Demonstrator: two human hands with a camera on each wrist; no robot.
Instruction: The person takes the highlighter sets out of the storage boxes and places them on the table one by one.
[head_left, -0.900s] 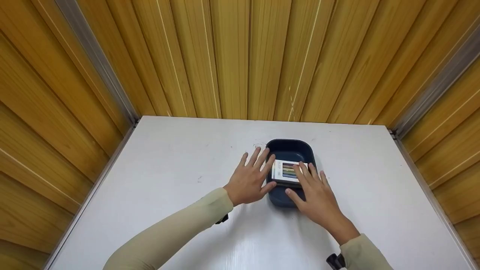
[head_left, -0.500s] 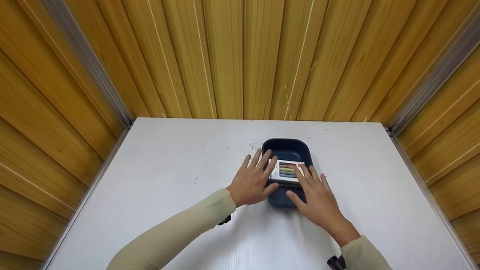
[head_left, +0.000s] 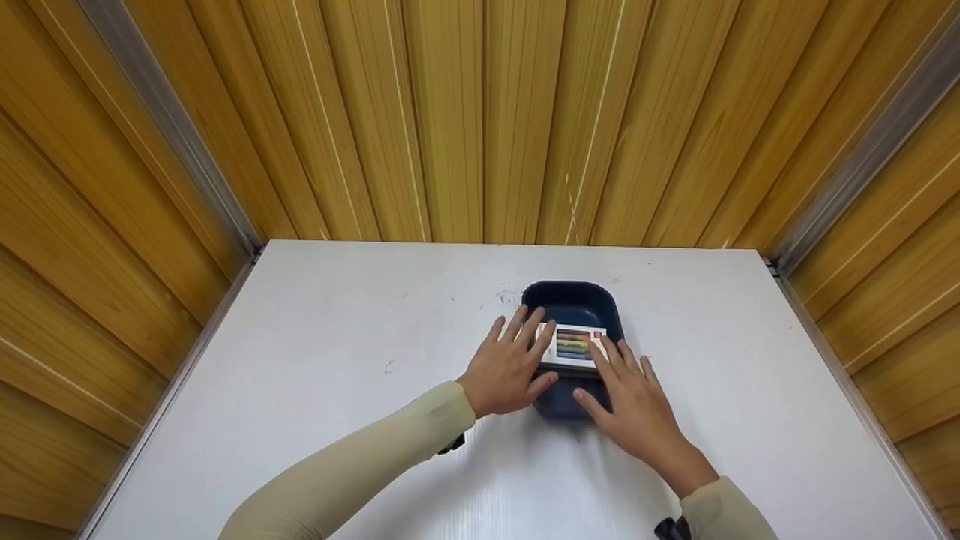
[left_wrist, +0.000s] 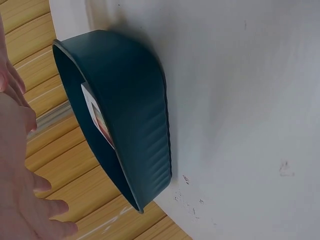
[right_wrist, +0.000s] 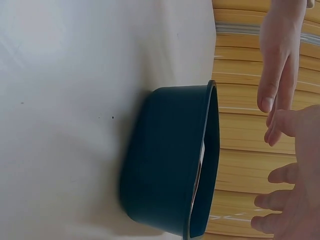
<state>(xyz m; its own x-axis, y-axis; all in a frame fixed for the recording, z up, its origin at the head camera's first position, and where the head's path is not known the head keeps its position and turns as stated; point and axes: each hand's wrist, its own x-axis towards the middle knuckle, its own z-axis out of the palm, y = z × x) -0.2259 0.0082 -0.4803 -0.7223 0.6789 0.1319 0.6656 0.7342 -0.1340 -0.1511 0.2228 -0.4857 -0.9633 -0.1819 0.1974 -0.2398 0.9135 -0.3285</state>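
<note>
A dark blue, deep rectangular bin (head_left: 576, 291) with rounded corners stands on the white table. Inside it lies a white box (head_left: 573, 346) whose front pictures a row of coloured sticks, like crayons or pastels. My left hand (head_left: 501, 369) is spread palm down over the bin's left rim, its fingers overlapping the box's left end in the head view. Over the right side spreads my right hand (head_left: 631, 401), fingertips overlapping the box's right end. Both wrist views show the hands above the bin (left_wrist: 125, 95), apart from its rim, with nothing in their fingers.
The white tabletop (head_left: 360, 322) carries a few dark scuff marks near the bin. Wood-pattern panels (head_left: 450, 120) wall it in at the back and sides, with grey metal posts (head_left: 172, 127) at the corners.
The head view has shifted slightly, so the bin and box sit a little further left under the hands. Both hands keep the same spread pose over the bin.
</note>
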